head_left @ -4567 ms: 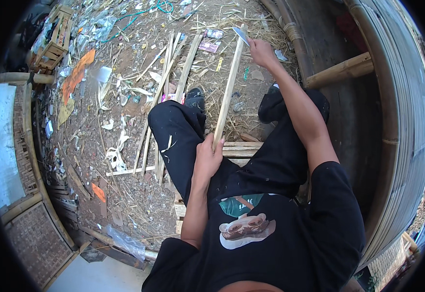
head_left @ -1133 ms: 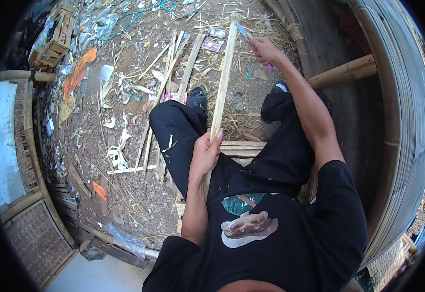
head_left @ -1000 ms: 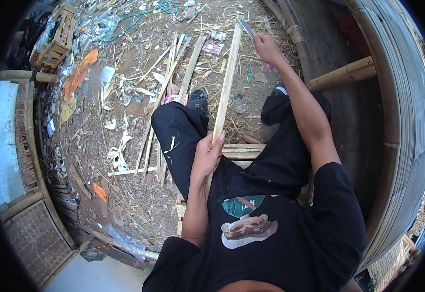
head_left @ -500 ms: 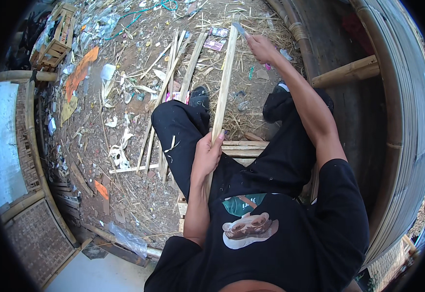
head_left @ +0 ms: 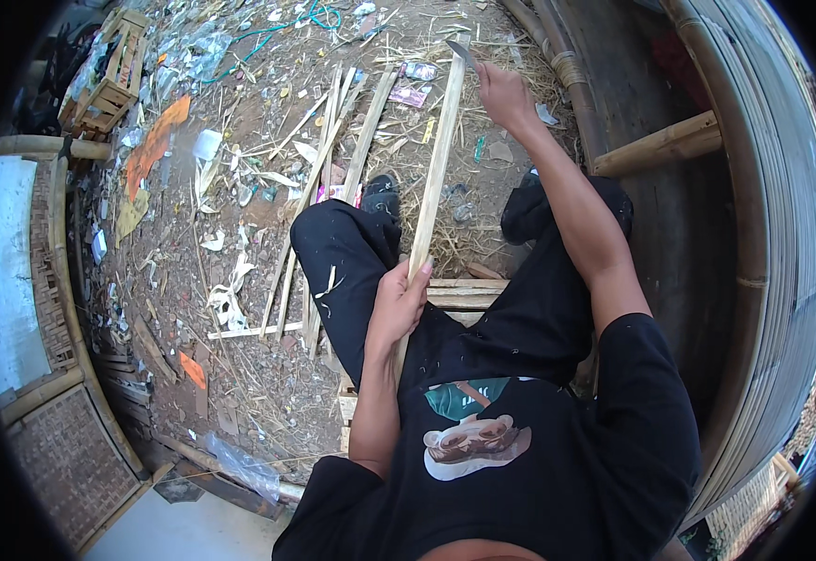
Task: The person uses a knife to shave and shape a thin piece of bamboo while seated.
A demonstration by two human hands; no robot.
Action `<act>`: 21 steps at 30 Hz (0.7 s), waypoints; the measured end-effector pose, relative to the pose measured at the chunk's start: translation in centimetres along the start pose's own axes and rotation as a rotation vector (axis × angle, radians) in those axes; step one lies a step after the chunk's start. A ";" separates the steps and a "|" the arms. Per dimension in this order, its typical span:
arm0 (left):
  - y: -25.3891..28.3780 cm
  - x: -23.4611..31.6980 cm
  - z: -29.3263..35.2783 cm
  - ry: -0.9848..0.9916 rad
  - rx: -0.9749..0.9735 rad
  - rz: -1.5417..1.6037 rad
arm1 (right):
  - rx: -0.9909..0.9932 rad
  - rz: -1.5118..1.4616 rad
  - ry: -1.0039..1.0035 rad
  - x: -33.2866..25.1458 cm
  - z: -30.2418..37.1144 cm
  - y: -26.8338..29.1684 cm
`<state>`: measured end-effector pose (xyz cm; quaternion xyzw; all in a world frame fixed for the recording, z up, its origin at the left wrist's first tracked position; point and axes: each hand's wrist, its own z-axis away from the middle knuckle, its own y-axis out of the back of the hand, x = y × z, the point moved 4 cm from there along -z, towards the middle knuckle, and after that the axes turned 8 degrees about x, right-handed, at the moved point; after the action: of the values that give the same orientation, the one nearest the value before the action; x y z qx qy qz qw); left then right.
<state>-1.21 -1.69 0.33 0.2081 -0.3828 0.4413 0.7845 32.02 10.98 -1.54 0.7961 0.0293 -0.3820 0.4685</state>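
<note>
A long pale bamboo strip slants from my lap out over the ground between my knees. My left hand is wrapped round its near part, by my left thigh. Out at the far end, my right hand grips a knife, its handle hidden in my fist. The blade lies across the strip close to its far tip. Pale shavings cling to my dark trousers.
More strips lie on the littered ground left of my strip. A wooden crate stands far left. Bamboo poles and a slatted bamboo wall close in on the right. Under me is a slatted wooden seat.
The blade has turned at the strip's far end, its tip now pointing more to the left. The strip's far end has swung slightly right. My left hand keeps its grip.
</note>
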 end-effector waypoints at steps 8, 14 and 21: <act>-0.3 0.1 0.0 0.007 -0.019 -0.003 | -0.122 -0.174 -0.110 1.8 -1.4 -1.6; 0.2 -0.2 -0.2 0.003 0.016 -0.017 | -0.395 -0.181 -0.307 1.2 -0.2 -2.5; 0.3 -0.1 0.2 0.051 -0.027 0.035 | -0.628 -0.778 -0.558 1.1 1.7 -0.4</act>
<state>-1.64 -1.74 0.36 0.1794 -0.3720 0.4551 0.7888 31.65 9.56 -2.96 0.4182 0.3074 -0.6949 0.4977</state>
